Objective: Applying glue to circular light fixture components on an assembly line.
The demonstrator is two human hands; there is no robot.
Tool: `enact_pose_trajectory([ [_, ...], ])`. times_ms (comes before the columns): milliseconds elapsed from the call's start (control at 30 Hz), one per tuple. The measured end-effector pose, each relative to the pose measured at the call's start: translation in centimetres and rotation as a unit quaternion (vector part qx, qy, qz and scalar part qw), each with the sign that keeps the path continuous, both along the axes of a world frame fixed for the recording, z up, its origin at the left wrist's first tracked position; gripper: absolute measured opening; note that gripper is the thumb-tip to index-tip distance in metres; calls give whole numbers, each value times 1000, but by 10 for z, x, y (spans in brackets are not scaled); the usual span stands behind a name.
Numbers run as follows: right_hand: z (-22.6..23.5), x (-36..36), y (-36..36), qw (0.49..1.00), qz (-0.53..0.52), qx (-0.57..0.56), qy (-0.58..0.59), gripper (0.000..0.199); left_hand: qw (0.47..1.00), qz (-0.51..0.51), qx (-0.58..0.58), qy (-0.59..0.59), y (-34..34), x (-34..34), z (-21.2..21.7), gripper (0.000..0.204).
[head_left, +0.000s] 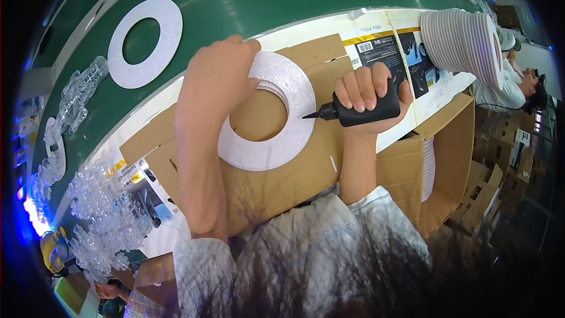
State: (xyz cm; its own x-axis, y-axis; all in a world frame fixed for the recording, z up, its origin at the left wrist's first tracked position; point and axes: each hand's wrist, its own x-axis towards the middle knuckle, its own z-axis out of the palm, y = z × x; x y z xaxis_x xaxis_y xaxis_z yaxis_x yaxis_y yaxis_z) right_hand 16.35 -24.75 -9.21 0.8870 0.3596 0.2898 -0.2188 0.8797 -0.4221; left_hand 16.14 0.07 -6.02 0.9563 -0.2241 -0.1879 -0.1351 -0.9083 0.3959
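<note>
A white flat ring (pixel 276 141) lies on a brown cardboard sheet (pixel 276 182) in front of me. My left hand (pixel 220 73) presses down on the ring's upper left part, fingers curled over its edge. My right hand (pixel 368 91) grips a black bottle (pixel 359 112) with a pointed nozzle. The nozzle tip touches the ring's right side near its inner edge.
A second white ring (pixel 168 20) lies on the green belt (pixel 235 0) further back. Clear plastic parts (pixel 100 212) are piled at the left. A stack of white rings (pixel 465 38) stands at the right, above an open cardboard box (pixel 447 159). Another person (pixel 518 88) sits at the far right.
</note>
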Motion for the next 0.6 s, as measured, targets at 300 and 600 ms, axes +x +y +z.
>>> enact_pose_trajectory([
  [300, -5, -6, 11, 999, 5, -38, -5, 36, 999, 23, -27, 29, 1, 0, 1, 47],
  [600, -5, -6, 9, 998, -4, -65, -7, 36, 999, 16, -34, 33, -1, 4, 1, 48],
])
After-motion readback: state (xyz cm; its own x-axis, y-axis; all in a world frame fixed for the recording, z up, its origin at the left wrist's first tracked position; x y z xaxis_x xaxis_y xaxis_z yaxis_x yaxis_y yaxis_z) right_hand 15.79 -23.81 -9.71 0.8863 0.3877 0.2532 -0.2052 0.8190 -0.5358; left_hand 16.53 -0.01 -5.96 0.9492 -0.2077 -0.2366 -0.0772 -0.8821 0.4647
